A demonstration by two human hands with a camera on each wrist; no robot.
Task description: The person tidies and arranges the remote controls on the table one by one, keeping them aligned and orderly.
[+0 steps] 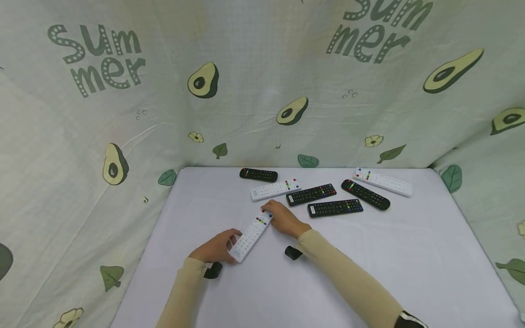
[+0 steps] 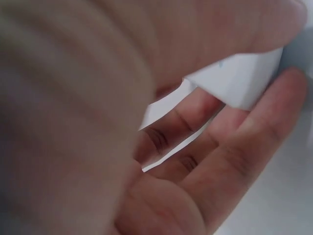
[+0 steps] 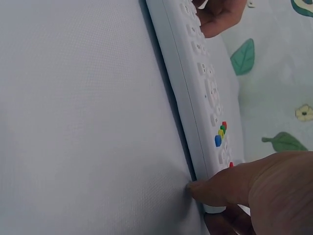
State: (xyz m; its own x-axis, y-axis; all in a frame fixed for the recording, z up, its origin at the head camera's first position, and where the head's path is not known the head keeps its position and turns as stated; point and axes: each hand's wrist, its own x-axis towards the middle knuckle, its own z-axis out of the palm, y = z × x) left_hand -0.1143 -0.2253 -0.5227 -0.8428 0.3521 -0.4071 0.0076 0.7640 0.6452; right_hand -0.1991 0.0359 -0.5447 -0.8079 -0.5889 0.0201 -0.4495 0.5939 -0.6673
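Observation:
A white remote control (image 1: 251,236) lies slantwise on the white-covered table, its coloured buttons toward the far end. At its near end, my left hand (image 1: 215,247) holds the corner between thumb and fingers; a white corner of the remote (image 2: 239,78) shows between them in the left wrist view. My right hand (image 1: 283,218) pinches the far end, thumb on the long side. In the right wrist view the remote (image 3: 186,93) runs close along the cloth with a thin shadow beneath it.
Beyond the hands lie a white remote (image 1: 275,189), a small black remote (image 1: 258,175) and two longer black remotes (image 1: 311,194) (image 1: 335,207). Farther right are another black remote (image 1: 366,194) and a white one (image 1: 383,181). A printed curtain (image 1: 246,136) surrounds the table.

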